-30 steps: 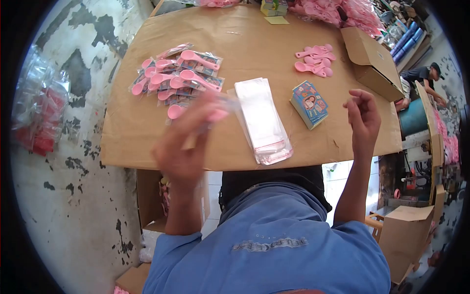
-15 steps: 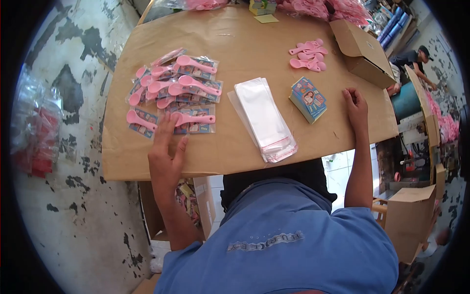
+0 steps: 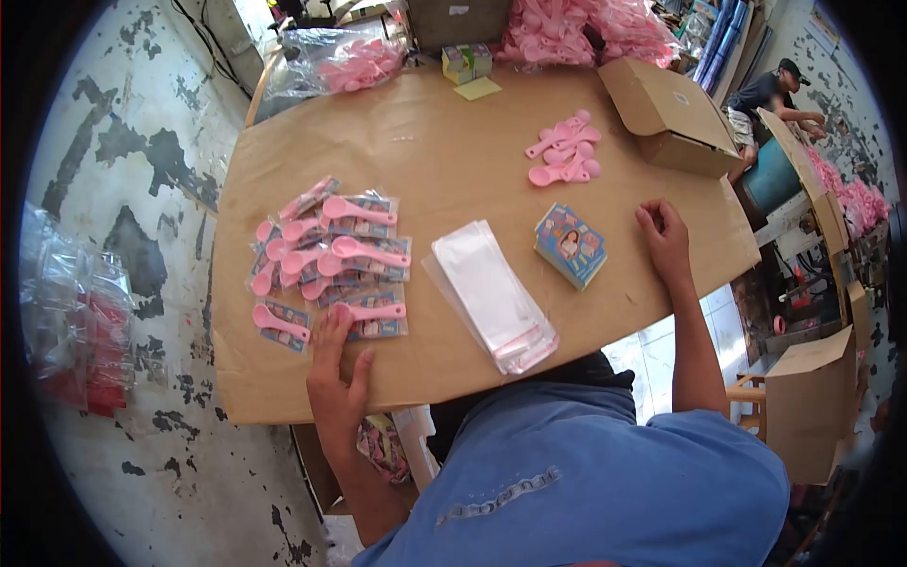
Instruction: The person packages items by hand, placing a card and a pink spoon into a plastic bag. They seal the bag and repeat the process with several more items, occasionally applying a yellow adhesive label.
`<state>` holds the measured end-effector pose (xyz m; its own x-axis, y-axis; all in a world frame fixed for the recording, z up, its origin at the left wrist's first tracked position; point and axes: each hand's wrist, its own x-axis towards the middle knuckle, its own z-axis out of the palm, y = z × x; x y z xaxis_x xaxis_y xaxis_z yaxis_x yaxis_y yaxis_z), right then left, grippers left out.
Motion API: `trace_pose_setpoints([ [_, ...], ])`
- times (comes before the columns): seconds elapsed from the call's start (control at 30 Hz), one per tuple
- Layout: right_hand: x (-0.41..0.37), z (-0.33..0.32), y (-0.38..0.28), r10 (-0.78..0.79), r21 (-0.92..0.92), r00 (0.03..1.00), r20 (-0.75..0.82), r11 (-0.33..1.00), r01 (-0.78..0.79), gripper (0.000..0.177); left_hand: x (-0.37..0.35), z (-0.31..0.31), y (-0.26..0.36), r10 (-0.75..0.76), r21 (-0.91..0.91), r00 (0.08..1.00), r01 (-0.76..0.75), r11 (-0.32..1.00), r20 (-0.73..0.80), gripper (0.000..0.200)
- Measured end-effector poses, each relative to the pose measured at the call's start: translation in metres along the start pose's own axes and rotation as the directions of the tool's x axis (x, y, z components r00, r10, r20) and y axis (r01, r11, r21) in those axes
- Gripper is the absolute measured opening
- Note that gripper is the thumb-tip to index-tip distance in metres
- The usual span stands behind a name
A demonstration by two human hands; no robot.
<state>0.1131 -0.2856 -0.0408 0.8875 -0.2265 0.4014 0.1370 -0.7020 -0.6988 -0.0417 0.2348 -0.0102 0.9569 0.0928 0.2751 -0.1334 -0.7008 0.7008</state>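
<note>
- Nearest to me on the feed, the left hand [image 3: 336, 378] lies flat on the worktop [image 3: 453, 142] close to its near edge. Its fingers [image 3: 331, 333] are spread apart and hold nothing.
- Those fingertips touch the near edge of a bagged spoon [image 3: 376, 318], a pink spoon sealed in a clear bag with a printed card. A second bagged spoon of the same kind [image 3: 281, 324] lies just beside the hand, toward the left edge.
- Just beyond them sits the pile of bagged spoons [image 3: 331, 248], overlapping one another on the left half of the worktop.
- A stack of clear bags [image 3: 484, 291] lies near the middle of the near edge, tilted, between the two hands.
- The right hand [image 3: 667, 244] rests on the worktop near the right edge. Its fingers are loosely bent and I see nothing in them.
- A stack of printed cards [image 3: 570, 246] sits near that hand, on its inner side, not touching it.
- Farther out, loose pink spoons [image 3: 565, 156] lie in a small cluster, with an open cardboard box [image 3: 666, 109] near them at the far right corner.
- Along the far edge I see a clear sack of pink spoons [image 3: 354, 64] and a large pink heap [image 3: 576, 28].
- Past the right edge, a co-worker [image 3: 770, 93] bends over other work.
</note>
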Motion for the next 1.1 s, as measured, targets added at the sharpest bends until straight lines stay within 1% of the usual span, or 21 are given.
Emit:
trace_pose_setpoints([
  [0.2,0.000,-0.002,-0.007,0.034,0.035,0.999,0.005,0.999,-0.034,0.018,-0.001,-0.002,-0.006,-0.003,-0.013,1.000,0.003,1.000,0.004,0.055],
  [0.3,-0.001,-0.004,-0.010,-0.008,0.074,1.000,0.009,0.997,0.007,0.018,0.001,-0.001,-0.004,-0.022,-0.061,1.000,0.021,0.998,-0.015,0.053],
  [0.33,0.000,-0.006,-0.012,-0.020,0.061,1.000,0.023,0.998,0.018,0.019,0.002,-0.001,-0.001,-0.031,-0.073,0.999,0.029,0.997,-0.025,0.053],
  [0.43,0.000,-0.004,-0.013,-0.021,0.111,1.000,0.020,0.994,0.019,0.020,0.002,0.001,0.001,-0.047,-0.107,0.998,0.042,0.993,-0.049,0.053],
  [0.47,0.000,-0.005,-0.013,0.012,0.129,0.999,0.036,0.991,-0.017,0.022,0.000,0.002,0.000,-0.054,-0.101,0.997,0.048,0.994,-0.059,0.053],
  [0.53,0.001,-0.006,-0.010,0.046,0.232,0.997,0.057,0.971,-0.058,0.021,-0.002,0.003,-0.003,-0.063,-0.089,0.995,0.056,0.994,-0.079,0.053],
  [0.57,0.002,-0.007,-0.009,0.061,0.281,0.996,0.068,0.956,-0.078,0.021,-0.002,0.004,-0.003,-0.065,-0.114,0.993,0.054,0.992,-0.094,0.053],
  [0.67,-0.001,-0.010,-0.011,0.058,0.436,0.998,0.031,0.898,-0.066,0.019,-0.003,0.009,-0.002,-0.088,-0.178,0.987,0.063,0.982,-0.134,0.054],
  [0.77,-0.008,-0.015,-0.012,0.009,0.536,1.000,0.004,0.844,-0.010,0.015,-0.007,0.015,-0.014,-0.117,-0.251,0.981,0.076,0.965,-0.153,0.053],
  [0.8,-0.009,-0.015,-0.013,-0.004,0.594,1.000,-0.003,0.805,0.005,0.015,-0.008,0.017,-0.015,-0.119,-0.305,0.980,0.066,0.950,-0.157,0.052],
  [0.9,-0.012,-0.029,-0.026,-0.013,0.727,0.995,0.097,0.684,-0.062,0.013,-0.008,0.022,-0.015,-0.117,-0.349,0.977,0.048,0.936,-0.180,0.052],
  [0.93,-0.010,-0.036,-0.026,-0.020,0.772,0.984,0.177,0.623,-0.126,0.020,-0.008,0.023,-0.013,-0.108,-0.314,0.978,0.048,0.948,-0.177,0.053],
  [0.97,-0.007,-0.051,-0.031,-0.093,0.796,0.955,0.281,0.578,-0.178,0.020,-0.008,0.025,-0.013,-0.094,-0.280,0.980,0.043,0.959,-0.174,0.053],
  [1.03,-0.002,-0.090,-0.044,-0.245,0.817,0.852,0.463,0.490,-0.303,0.022,-0.008,0.024,-0.013,-0.072,-0.206,0.985,0.038,0.978,-0.159,0.053],
  [1.07,0.001,-0.105,-0.039,-0.375,0.842,0.787,0.490,0.438,-0.316,0.024,-0.007,0.025,-0.011,-0.059,-0.197,0.984,0.026,0.980,-0.165,0.053],
  [1.1,0.008,-0.118,-0.028,-0.473,0.864,0.736,0.484,0.390,-0.318,0.025,-0.008,0.027,-0.011,-0.050,-0.190,0.984,0.017,0.982,-0.173,0.053],
])
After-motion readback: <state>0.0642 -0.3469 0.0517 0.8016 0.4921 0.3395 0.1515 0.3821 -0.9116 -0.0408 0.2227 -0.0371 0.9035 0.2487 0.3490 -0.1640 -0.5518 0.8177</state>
